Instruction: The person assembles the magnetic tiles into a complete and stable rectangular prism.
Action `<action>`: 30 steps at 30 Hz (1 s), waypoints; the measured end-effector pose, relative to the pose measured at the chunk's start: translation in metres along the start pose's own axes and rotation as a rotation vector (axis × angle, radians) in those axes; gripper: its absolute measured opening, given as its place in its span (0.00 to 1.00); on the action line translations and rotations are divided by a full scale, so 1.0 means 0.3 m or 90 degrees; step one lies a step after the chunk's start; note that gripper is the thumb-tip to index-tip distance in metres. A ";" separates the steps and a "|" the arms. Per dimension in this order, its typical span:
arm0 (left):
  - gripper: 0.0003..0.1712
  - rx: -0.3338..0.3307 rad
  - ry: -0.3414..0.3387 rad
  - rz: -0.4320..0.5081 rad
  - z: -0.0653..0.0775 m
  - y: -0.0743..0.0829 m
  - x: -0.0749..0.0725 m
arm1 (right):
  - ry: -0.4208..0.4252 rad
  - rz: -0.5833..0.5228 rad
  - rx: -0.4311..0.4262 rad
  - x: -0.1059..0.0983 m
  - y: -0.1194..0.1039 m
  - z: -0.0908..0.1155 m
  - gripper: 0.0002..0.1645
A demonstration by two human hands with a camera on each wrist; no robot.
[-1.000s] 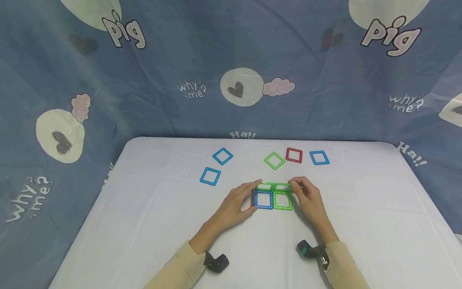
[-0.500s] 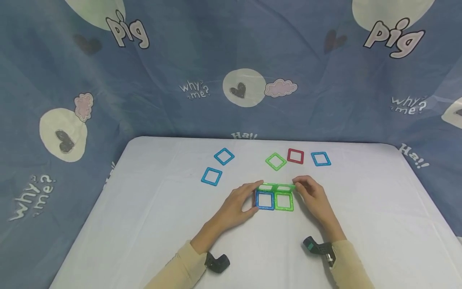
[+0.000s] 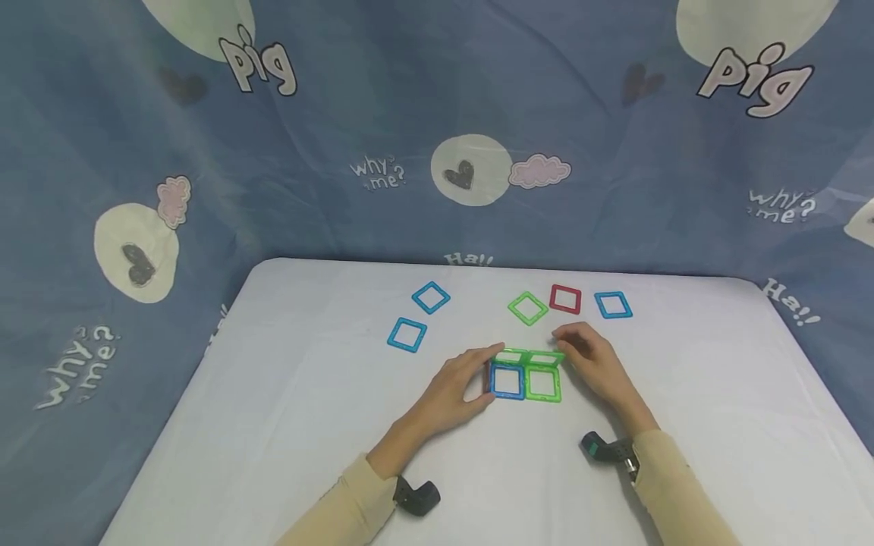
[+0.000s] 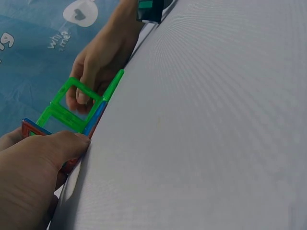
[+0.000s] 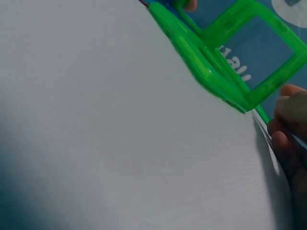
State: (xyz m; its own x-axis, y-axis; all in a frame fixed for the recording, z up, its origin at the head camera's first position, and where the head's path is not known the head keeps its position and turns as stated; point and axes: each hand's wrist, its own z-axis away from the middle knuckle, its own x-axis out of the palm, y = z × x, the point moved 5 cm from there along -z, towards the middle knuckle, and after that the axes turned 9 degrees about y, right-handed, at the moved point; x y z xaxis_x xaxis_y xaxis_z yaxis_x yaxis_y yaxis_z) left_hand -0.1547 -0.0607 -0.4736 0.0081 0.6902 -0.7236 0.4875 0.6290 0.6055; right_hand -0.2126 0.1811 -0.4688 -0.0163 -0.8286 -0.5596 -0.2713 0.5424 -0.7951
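Note:
Magnetic tiles form a small build on the table: a blue tile (image 3: pixel 507 381) and a green tile (image 3: pixel 543 384) lie side by side, and two green tiles (image 5: pixel 276 88) stand leaning along their far edge. A red tile (image 4: pixel 29 128) stands at the left end. My left hand (image 3: pixel 447 394) grips this left end, thumb at the near corner and fingertips at the far corner. At the build's right far corner is my right hand (image 3: pixel 601 368), fingers bent, thumb close by the green tile's edge. I cannot tell whether it pinches that edge.
Behind the build lie loose tiles: a green tile (image 3: pixel 528 309), a red tile (image 3: pixel 565 299) and a blue tile (image 3: pixel 613 305). Two more blue tiles, one farther back (image 3: pixel 431 297) and one nearer (image 3: pixel 407 334), lie to the left. A printed cloth (image 3: pixel 382 227) hangs behind the white table (image 3: pixel 307 364).
My right hand has shifted slightly back and right, and the right standing green tile leans farther outward. My left hand keeps its grip on the left end. The whole view has shifted slightly.

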 end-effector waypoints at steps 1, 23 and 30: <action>0.47 -0.001 -0.002 -0.001 0.000 0.002 -0.001 | -0.003 -0.002 -0.006 0.000 0.003 -0.004 0.14; 0.48 -0.019 0.015 -0.002 0.005 0.003 -0.010 | -0.101 0.114 -0.134 0.038 -0.019 -0.104 0.28; 0.47 -0.012 0.015 0.002 0.002 0.009 -0.010 | -0.142 0.164 -0.144 0.041 -0.031 -0.123 0.28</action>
State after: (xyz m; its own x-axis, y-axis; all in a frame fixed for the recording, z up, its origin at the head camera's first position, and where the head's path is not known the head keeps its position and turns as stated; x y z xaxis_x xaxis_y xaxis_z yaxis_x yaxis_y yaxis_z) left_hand -0.1529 -0.0611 -0.4700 -0.0107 0.7000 -0.7141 0.4708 0.6335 0.6140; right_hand -0.2460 0.1606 -0.4598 0.0907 -0.6062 -0.7901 -0.4908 0.6632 -0.5651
